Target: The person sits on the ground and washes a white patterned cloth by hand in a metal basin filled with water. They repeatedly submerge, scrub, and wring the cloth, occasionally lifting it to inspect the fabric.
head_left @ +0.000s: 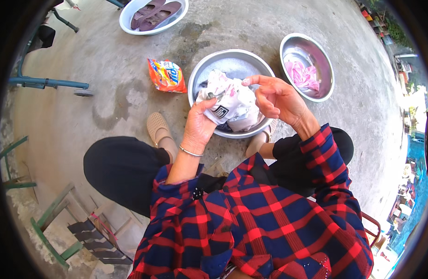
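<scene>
Head view: left hand [201, 124] around white cloth [235, 100], loosely curled right hand [282, 99] beside.

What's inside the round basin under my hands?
Sudsy-looking water, dark fabric and pale fabric show around the white printed cloth in your left hand. Whatever lies underneath is covered.

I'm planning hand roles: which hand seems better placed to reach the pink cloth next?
Probably the right hand: it's nearer the pink cloth, while the left hand grips the white cloth.
</scene>
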`<state>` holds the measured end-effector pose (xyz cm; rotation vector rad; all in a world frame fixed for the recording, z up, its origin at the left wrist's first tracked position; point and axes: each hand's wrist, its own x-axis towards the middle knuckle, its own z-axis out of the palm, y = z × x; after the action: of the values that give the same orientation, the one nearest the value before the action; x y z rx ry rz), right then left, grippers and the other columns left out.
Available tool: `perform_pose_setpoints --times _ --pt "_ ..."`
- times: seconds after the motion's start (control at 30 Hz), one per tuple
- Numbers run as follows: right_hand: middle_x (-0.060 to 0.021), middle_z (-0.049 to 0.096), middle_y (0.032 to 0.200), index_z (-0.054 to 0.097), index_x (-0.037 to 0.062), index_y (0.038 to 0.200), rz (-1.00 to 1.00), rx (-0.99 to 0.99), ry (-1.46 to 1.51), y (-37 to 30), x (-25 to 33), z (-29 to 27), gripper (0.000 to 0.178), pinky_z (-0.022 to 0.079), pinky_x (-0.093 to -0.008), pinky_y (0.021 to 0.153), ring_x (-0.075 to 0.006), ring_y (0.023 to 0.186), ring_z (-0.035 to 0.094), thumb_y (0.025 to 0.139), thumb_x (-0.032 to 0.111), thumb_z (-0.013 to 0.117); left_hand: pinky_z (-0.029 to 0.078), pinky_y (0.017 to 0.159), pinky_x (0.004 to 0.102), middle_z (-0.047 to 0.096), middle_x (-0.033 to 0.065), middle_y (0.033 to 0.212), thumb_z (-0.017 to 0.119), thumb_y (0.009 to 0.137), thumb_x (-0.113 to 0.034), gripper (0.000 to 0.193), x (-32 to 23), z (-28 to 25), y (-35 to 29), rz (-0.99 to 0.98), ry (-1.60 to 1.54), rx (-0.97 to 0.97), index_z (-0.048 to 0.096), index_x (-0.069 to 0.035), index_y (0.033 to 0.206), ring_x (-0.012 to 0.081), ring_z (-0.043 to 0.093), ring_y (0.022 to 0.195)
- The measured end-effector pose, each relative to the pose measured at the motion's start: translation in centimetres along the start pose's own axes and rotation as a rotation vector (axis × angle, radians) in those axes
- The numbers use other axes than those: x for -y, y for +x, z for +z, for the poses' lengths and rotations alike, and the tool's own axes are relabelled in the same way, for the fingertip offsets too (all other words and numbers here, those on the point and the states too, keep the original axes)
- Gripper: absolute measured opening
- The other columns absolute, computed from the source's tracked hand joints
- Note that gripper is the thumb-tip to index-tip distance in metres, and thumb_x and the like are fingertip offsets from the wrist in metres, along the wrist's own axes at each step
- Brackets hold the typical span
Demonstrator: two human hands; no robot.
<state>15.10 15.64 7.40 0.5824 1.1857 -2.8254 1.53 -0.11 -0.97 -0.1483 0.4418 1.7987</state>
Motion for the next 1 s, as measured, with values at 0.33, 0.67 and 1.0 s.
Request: perform_pose_setpoints --times 0.33,0.67,1.0 --pt "-0.0048 0.05 0.055 0.045 0.001 0.12 -0.012 -0.052 -0.197 -1.1 -2.5 1.5 0.041 0.03 -0.0187 0.04 -0.0075 0.041 0.04 0.081 0.008 0.042 0.038 0.097 0.0419 0.051 0.0131 0.121 0.051 0.081 -0.006 0.045 0.4 0.7 -1.0 0.016 0.035 0.009 0.04 -0.001 0.125 0.0257 0.05 0.111" --pt "-0.0098 0.058 0.057 0.042 0.0101 0.128 -0.263 -0.254 -2.195 1.7 -7.1 2.0 0.054 0.043 -0.033 0.046 -0.0224 0.05 0.059 0.075 0.008 0.049 0.042 0.092 0.0393 0.055 0.013 0.113 0.049 0.086 -0.01 0.033 1.2 -2.8 0.1 0.053 -0.065 -0.108 0.047 0.001 0.118 0.024 0.054 0.103" --pt "-0.0131 0.062 0.065 0.063 0.0046 0.066 -0.194 0.149 -2.304 11.6 -5.4 3.6 0.008 0.048 -0.0364 0.053 -0.0261 0.062 0.063 0.065 0.008 0.056 0.042 0.092 0.0423 0.054 0.0133 0.115 0.047 0.086 -0.012 0.035 1.5 -9.8 1.1 0.045 -0.267 -0.278 0.045 -0.002 0.119 0.0277 0.054 0.104"
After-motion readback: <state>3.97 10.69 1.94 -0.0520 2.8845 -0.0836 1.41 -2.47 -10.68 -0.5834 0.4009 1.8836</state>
